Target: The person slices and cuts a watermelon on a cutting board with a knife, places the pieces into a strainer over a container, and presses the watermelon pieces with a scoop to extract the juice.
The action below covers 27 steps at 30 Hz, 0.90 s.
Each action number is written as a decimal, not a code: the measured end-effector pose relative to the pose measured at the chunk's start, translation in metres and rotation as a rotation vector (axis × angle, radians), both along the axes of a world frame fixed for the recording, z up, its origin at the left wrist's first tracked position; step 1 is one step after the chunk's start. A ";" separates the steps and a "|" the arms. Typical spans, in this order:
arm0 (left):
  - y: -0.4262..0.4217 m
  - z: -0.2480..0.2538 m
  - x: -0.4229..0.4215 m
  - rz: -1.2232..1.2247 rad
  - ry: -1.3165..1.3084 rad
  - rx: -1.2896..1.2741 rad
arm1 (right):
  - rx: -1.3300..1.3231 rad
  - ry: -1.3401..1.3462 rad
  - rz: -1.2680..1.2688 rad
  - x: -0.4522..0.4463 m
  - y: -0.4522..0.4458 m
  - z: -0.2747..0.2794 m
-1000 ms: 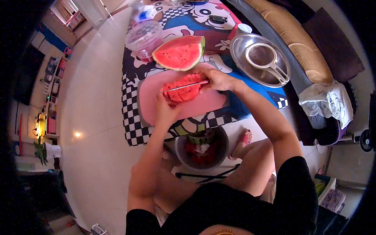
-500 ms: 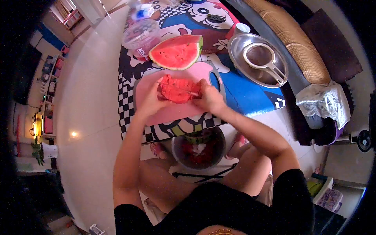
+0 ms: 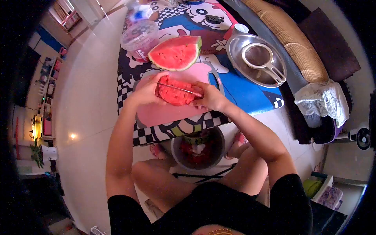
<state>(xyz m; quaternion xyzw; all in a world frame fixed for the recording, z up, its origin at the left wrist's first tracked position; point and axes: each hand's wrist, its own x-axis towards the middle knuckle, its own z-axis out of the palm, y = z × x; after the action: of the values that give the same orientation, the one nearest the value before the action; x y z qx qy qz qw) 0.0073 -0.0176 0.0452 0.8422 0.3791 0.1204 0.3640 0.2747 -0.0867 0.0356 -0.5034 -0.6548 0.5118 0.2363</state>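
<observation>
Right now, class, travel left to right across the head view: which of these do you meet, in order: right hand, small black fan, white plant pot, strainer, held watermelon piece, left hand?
White plant pot → left hand → held watermelon piece → right hand → strainer → small black fan.

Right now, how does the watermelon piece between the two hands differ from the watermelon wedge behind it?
The watermelon piece shows no green rind; the watermelon wedge has rind along its edge.
The piece is between the left hand and right hand, with a knife across it; neither hand touches the wedge.
The piece looks smaller than the wedge.
Both show red flesh.
</observation>
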 end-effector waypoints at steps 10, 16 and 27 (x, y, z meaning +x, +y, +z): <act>0.004 -0.005 -0.007 0.068 0.073 0.096 | 0.001 0.051 0.001 0.003 0.006 0.001; 0.002 0.002 -0.002 -0.045 0.097 0.270 | 0.180 -0.078 -0.054 0.014 0.000 0.014; -0.010 -0.008 -0.007 0.076 -0.121 0.153 | 0.386 -0.436 0.004 0.043 -0.015 0.038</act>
<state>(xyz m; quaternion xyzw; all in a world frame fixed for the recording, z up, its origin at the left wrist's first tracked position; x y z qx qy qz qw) 0.0007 -0.0272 0.0376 0.8439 0.3777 0.2130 0.3160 0.3181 -0.1019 0.0737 -0.5460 -0.7765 0.2578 0.1803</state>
